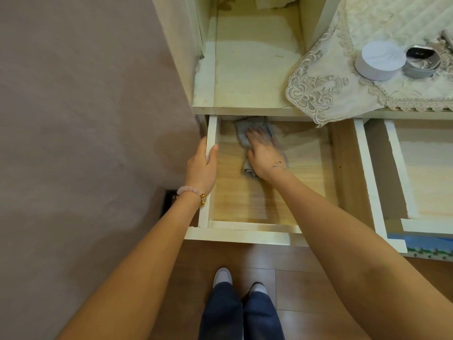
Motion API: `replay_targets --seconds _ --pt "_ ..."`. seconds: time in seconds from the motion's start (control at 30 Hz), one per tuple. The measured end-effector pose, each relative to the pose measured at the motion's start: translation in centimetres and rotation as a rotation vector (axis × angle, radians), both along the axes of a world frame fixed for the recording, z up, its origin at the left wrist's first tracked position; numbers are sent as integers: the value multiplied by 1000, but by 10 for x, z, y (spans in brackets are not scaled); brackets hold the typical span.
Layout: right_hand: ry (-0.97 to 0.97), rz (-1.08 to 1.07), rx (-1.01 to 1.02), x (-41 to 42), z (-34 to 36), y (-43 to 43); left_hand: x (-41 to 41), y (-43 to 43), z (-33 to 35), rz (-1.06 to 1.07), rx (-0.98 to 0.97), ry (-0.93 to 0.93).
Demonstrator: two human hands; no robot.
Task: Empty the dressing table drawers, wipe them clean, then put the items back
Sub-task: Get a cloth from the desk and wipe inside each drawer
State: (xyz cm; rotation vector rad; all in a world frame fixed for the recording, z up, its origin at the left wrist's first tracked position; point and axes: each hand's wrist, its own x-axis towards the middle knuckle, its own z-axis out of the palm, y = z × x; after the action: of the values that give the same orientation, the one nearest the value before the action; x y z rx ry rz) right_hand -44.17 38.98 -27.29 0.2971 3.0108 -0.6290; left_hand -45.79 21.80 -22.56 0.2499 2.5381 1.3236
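The left drawer (241,235) of the dressing table is pulled out, white-framed with a bare wooden bottom and nothing else inside. My right hand (263,153) lies flat on a grey cloth (241,133) pressed against the drawer bottom near its back. My left hand (202,163) grips the drawer's left side wall, thumb inside. A second drawer (372,192) stands open on the right, its inside bare too.
On the table top a lace runner (318,92) hangs over the edge, with a round white jar (378,60) and an open grey tin (421,62) on it. A grey wall (85,119) stands close on the left. My feet (223,276) are on the wooden floor below.
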Motion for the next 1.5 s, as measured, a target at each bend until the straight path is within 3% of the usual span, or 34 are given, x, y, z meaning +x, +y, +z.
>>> replay_targets --seconds 0.27,0.4,0.63,0.77,0.97,1.23,1.5 --pt "-17 -363 -33 49 7 88 0 0 -1 19 37 -26" --pt "24 -403 -89 57 6 88 0 0 -1 30 61 -25" --pt "-9 -291 -169 78 6 63 0 1 -2 30 42 -37" --pt "-54 -152 -141 57 6 21 -1 0 -3 28 48 -45" --pt "-81 62 -266 31 7 -61 -3 0 -3 16 36 10" --pt "-178 263 -198 65 13 -29 0 -1 1 5 33 -24" --pt "-289 -68 -185 114 35 69 0 1 1 18 35 -61"
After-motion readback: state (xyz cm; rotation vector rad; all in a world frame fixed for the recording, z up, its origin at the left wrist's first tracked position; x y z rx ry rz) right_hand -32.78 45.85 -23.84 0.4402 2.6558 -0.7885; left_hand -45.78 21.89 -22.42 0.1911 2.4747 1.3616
